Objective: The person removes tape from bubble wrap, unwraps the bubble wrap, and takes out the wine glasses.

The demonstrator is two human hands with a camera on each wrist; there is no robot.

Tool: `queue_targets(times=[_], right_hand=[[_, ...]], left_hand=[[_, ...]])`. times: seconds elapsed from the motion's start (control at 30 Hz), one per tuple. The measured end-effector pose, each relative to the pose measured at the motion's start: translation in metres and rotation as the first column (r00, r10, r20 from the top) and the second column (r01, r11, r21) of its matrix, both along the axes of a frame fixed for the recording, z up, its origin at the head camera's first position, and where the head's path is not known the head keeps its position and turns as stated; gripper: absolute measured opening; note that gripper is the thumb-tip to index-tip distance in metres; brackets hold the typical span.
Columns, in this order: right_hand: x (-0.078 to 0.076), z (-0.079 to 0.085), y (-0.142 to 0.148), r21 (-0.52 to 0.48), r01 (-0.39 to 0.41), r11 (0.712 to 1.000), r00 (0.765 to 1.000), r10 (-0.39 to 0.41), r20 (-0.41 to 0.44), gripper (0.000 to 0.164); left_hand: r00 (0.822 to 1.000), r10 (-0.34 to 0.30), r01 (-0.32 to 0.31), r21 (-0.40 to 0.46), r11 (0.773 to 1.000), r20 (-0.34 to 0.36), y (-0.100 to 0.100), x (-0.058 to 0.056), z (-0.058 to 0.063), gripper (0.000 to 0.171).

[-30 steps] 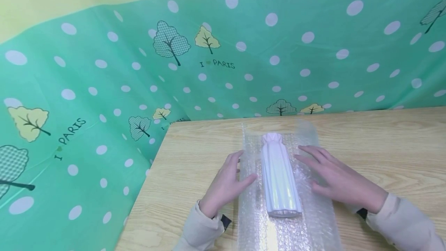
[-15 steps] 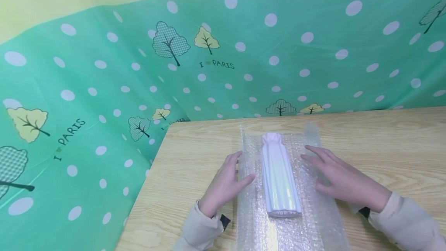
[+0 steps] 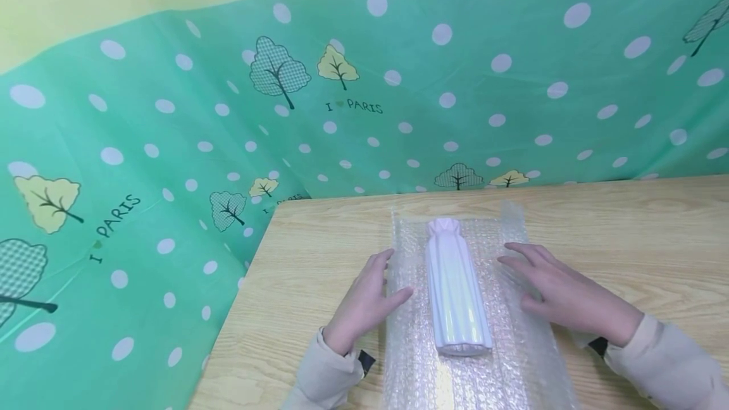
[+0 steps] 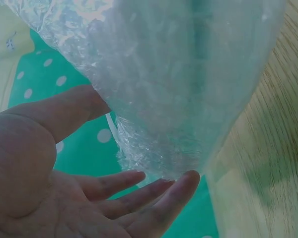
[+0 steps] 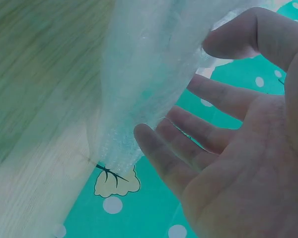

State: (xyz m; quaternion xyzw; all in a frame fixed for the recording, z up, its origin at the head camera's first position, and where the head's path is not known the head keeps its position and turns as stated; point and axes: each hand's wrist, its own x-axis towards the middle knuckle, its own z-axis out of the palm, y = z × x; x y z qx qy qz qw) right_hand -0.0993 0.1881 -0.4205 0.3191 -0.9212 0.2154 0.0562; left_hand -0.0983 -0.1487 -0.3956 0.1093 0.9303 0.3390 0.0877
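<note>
A white fluted vase (image 3: pixel 458 290) lies on its side on a sheet of bubble wrap (image 3: pixel 410 353), its pinched neck towards the far side. My left hand (image 3: pixel 367 302) is at the sheet's left edge, thumb spread over the wrap and fingers relaxed. On the other side, my right hand (image 3: pixel 572 296) reaches over the right edge with loosely bent fingers. Neither hand touches the vase. In the left wrist view the fingertips (image 4: pixel 191 179) lie right at the wrap's border. The right wrist view has the wrap's raised edge beside the spread fingers (image 5: pixel 156 151).
Under everything is a light wood-grain table (image 3: pixel 307 258), its left edge running down beside a green dotted curtain (image 3: pixel 171 207). That curtain, printed with trees, also hangs along the table's back edge. The wrap reaches towards the near side of the table.
My right hand has moved a little to the right, away from the vase, and the wrap's right side has spread outward. My left hand has shifted slightly left. The vase stays put.
</note>
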Motion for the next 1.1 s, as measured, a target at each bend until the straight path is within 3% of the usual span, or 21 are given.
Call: queue_targets(times=[1.1], right_hand=[[-0.006,-0.004,0.01,0.028,0.028,0.999,0.999,-0.029,0.041,0.046]], left_hand=[[0.999,-0.001,0.0,0.03,1.0,0.045,-0.015,-0.003,-0.003,0.076]])
